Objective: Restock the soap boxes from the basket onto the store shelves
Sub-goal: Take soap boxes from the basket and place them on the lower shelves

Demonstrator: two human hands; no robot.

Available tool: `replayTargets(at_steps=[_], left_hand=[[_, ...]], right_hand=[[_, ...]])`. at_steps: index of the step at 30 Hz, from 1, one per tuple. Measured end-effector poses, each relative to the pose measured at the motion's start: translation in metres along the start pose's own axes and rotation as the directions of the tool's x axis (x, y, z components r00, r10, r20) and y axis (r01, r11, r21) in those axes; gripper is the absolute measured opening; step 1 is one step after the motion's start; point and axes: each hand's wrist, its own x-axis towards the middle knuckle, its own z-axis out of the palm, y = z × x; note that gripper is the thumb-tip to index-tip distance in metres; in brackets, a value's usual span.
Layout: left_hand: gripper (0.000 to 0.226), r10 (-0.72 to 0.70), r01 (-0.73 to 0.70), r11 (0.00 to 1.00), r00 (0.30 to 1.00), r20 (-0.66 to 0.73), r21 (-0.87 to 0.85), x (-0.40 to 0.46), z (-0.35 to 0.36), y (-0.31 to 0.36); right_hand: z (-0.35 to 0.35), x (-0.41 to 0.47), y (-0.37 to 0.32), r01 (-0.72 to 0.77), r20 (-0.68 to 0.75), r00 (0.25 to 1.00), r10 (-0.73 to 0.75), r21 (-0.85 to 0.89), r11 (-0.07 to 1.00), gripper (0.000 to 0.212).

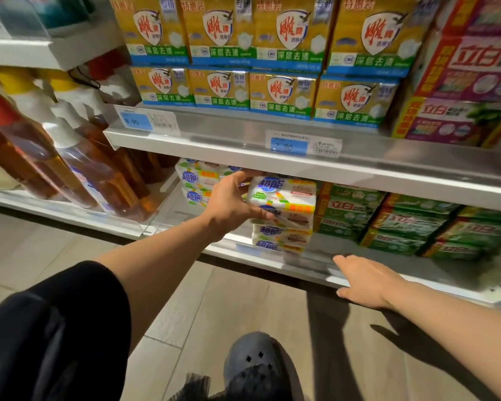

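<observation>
At the bottom of the frame I see my grey shoe (250,369) on the tiled floor (237,302). Right of centre, my right hand (365,280) lies flat with straight fingers, holding nothing, on the front edge of the lower shelf (275,263). At mid-frame my left hand (232,202) grips a white soap box (282,195), thumb under it and fingers over its top, atop a stack of like boxes (281,235). Beyond, green packs (411,224) sit to the right, and yellow boxes (272,53) fill the upper shelf (243,140).
</observation>
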Motion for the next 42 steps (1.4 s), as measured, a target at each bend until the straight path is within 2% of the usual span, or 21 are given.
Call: replayTargets(at_steps=[5, 10, 13, 16, 18, 19, 20, 23, 27, 29, 34, 38, 42], left_hand=[[0.064, -0.044, 0.043, 0.998, 0.999, -0.023, -0.037, 0.006, 0.014, 0.002], [0.080, -0.116, 0.116, 0.993, 0.993, -0.016, -0.034, -0.007, 0.014, -0.014], [0.079, -0.223, 0.225, 0.964, 0.974, -0.028, 0.141, -0.020, 0.006, -0.023], [0.059, -0.423, 0.360, 0.842, 0.902, 0.079, 0.403, -0.029, -0.004, -0.015], [0.052, -0.504, 0.303, 0.759, 0.834, 0.225, 0.577, -0.037, -0.004, 0.009], [0.049, -0.496, 0.241, 0.749, 0.822, 0.281, 0.617, -0.043, 0.001, 0.025], [0.046, -0.459, 0.173, 0.762, 0.824, 0.332, 0.624, -0.049, 0.008, 0.043], [0.029, -0.229, -0.066, 0.846, 0.851, 0.472, 0.529, -0.071, 0.045, 0.102], [0.042, 0.046, -0.336, 0.844, 0.821, 0.568, 0.418, -0.104, 0.115, 0.184], [0.044, 0.174, -0.439, 0.844, 0.768, 0.616, 0.309, -0.127, 0.152, 0.221], [0.032, 0.356, -0.493, 0.870, 0.616, 0.703, -0.009, -0.195, 0.247, 0.292], [0.032, 0.446, -0.494, 0.850, 0.490, 0.749, -0.184, -0.255, 0.314, 0.331], [0.042, 0.513, -0.557, 0.786, 0.346, 0.786, -0.268, -0.304, 0.366, 0.356]], right_hand=[[0.008, -0.001, 0.004, 0.018, 0.034, 0.999, -0.018, -0.007, 1.000, 0.071], [0.004, -0.008, 0.018, 0.028, 0.097, 0.995, -0.033, 0.059, 0.998, 0.078], [-0.009, -0.022, 0.024, 0.044, 0.125, 0.991, -0.050, 0.054, 0.998, 0.075], [-0.037, -0.050, 0.033, 0.041, 0.145, 0.988, -0.044, 0.022, 0.999, 0.071], [-0.059, -0.077, 0.041, 0.026, 0.114, 0.993, -0.027, 0.005, 1.000, 0.067], [-0.070, -0.094, 0.045, 0.015, 0.096, 0.995, -0.014, -0.008, 1.000, 0.066], [-0.080, -0.112, 0.048, 0.002, 0.079, 0.997, 0.000, -0.022, 1.000, 0.065], [-0.106, -0.175, 0.059, -0.032, 0.029, 0.999, 0.033, -0.027, 0.999, 0.062], [-0.125, -0.277, 0.083, -0.093, -0.086, 0.992, 0.096, 0.029, 0.995, 0.058], [-0.127, -0.332, 0.098, -0.136, -0.144, 0.979, 0.145, 0.071, 0.988, 0.056], [-0.105, -0.473, 0.136, -0.276, -0.285, 0.905, 0.317, 0.175, 0.945, 0.050], [-0.066, -0.578, 0.157, -0.399, -0.365, 0.799, 0.478, 0.274, 0.875, 0.039], [-0.016, -0.661, 0.169, -0.545, -0.347, 0.692, 0.633, 0.323, 0.773, 0.037]])
